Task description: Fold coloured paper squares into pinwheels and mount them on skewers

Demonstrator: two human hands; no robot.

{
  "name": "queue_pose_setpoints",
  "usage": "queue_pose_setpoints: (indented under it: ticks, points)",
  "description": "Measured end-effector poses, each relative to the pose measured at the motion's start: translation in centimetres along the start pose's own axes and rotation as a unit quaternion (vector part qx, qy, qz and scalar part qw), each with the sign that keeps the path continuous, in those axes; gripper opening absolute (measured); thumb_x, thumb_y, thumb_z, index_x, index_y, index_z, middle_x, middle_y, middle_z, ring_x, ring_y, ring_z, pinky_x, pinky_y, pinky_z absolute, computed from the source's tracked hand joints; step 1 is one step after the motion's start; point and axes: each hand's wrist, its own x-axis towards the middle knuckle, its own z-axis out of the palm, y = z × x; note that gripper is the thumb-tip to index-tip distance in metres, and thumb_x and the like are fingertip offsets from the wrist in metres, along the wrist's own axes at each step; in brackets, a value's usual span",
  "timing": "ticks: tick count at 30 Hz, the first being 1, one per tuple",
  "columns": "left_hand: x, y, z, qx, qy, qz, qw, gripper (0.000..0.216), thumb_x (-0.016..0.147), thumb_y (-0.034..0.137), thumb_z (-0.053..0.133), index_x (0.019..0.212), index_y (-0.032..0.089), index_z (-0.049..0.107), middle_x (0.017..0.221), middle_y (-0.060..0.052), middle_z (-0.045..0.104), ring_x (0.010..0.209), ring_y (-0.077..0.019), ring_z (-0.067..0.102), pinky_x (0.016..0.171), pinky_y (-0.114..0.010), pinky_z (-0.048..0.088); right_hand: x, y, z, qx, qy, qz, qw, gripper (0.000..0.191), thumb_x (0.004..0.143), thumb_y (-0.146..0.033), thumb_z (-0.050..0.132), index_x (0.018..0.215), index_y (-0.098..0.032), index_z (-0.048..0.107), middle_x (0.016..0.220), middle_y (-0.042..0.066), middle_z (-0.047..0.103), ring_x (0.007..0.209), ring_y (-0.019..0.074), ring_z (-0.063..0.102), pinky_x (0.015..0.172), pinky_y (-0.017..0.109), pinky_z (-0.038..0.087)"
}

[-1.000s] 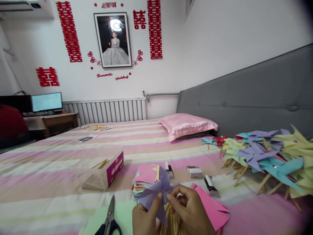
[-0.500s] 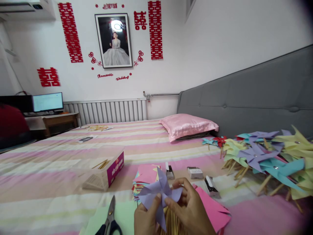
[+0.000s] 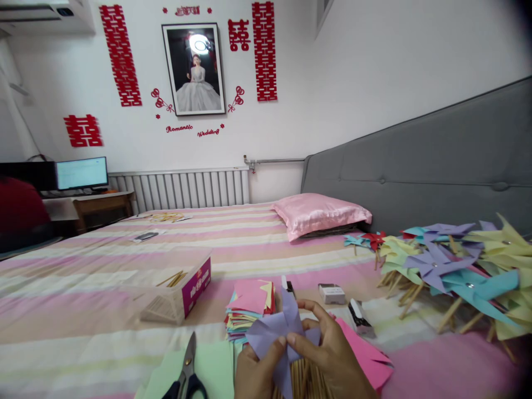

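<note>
At the bottom centre my left hand (image 3: 256, 372) and my right hand (image 3: 328, 354) pinch the middle of a purple paper pinwheel (image 3: 277, 331), thumbs pressed on its centre. Under my hands lies a bundle of wooden sticks (image 3: 305, 383). A stack of coloured paper squares (image 3: 249, 307) sits just behind the pinwheel, and pink paper sheets (image 3: 362, 354) lie to the right of my right hand.
Scissors (image 3: 187, 372) rest on a green sheet (image 3: 211, 363) at the left. A clear box with sticks (image 3: 178, 293), small staple boxes (image 3: 331, 292) and a stapler (image 3: 358, 317) lie on the striped bed. A heap of finished pinwheels (image 3: 453, 266) fills the right. A pink pillow (image 3: 320, 213) lies by the headboard.
My hands and the purple pinwheel have shifted a little to the right, and the pinwheel has turned between my fingers.
</note>
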Motion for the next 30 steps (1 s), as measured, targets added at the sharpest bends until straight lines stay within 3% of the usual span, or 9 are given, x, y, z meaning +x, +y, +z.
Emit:
queue_pose_setpoints:
  ticks: [5, 9, 12, 17, 25, 30]
  points:
    - [-0.9, 2.3, 0.4, -0.033, -0.096, -0.063, 0.993, 0.030, 0.054, 0.033, 0.076, 0.073, 0.010, 0.070, 0.061, -0.009, 0.068, 0.058, -0.0208, 0.061, 0.058, -0.028, 0.044, 0.9, 0.9, -2.0, 0.071, -0.066, 0.063, 0.993, 0.060, 0.053, -0.033, 0.077, 0.103, -0.017, 0.049, 0.064, 0.000, 0.064, 0.059, 0.0183, 0.062, 0.056, 0.026, 0.044]
    - [-0.8, 3.7, -0.1, 0.070, -0.110, -0.056, 0.990, 0.026, 0.056, 0.037, 0.074, 0.062, 0.012, 0.066, 0.055, -0.003, 0.062, 0.048, -0.0124, 0.051, 0.050, -0.023, 0.037, 1.5, 1.3, -3.3, 0.022, -0.116, 0.107, 0.987, 0.063, 0.046, -0.027, 0.081, 0.101, -0.017, 0.053, 0.058, -0.003, 0.061, 0.051, 0.0136, 0.056, 0.049, 0.021, 0.036]
    - [-0.2, 3.2, -0.8, 0.159, -0.130, -0.008, 0.979, 0.031, 0.049, 0.037, 0.077, 0.048, 0.010, 0.061, 0.043, 0.001, 0.052, 0.043, -0.0080, 0.042, 0.046, -0.020, 0.029, 1.3, 1.1, -3.5, 0.006, -0.145, 0.122, 0.982, 0.062, 0.045, -0.022, 0.081, 0.101, -0.017, 0.054, 0.061, -0.003, 0.062, 0.050, 0.0105, 0.053, 0.048, 0.019, 0.034]
    - [0.4, 1.5, -1.6, 0.219, -0.169, -0.014, 0.961, 0.025, 0.051, 0.032, 0.073, 0.049, 0.012, 0.059, 0.046, 0.000, 0.054, 0.042, -0.0089, 0.042, 0.044, -0.021, 0.027, 1.0, 0.8, -3.5, -0.028, -0.166, 0.120, 0.978, 0.062, 0.046, -0.021, 0.078, 0.103, -0.017, 0.053, 0.063, -0.002, 0.063, 0.053, 0.0112, 0.053, 0.050, 0.019, 0.035]
    - [-0.2, 1.6, -0.9, 0.289, -0.170, -0.012, 0.942, 0.009, 0.050, 0.015, 0.058, 0.044, 0.015, 0.051, 0.043, 0.002, 0.047, 0.041, -0.0082, 0.038, 0.043, -0.021, 0.025, 0.2, -0.8, -2.9, -0.075, -0.180, 0.105, 0.975, 0.055, 0.050, -0.008, 0.070, 0.102, -0.018, 0.054, 0.060, -0.007, 0.057, 0.052, 0.0086, 0.050, 0.048, 0.017, 0.032]
    - [-0.1, 1.6, -0.8, 0.238, -0.145, -0.022, 0.960, 0.011, 0.049, 0.016, 0.060, 0.044, 0.016, 0.051, 0.041, 0.003, 0.048, 0.040, -0.0081, 0.038, 0.043, -0.021, 0.026, 0.2, -0.6, -2.9, -0.056, -0.170, 0.053, 0.982, 0.064, 0.057, -0.014, 0.073, 0.114, -0.018, 0.044, 0.059, -0.007, 0.055, 0.053, 0.0089, 0.051, 0.050, 0.018, 0.034]
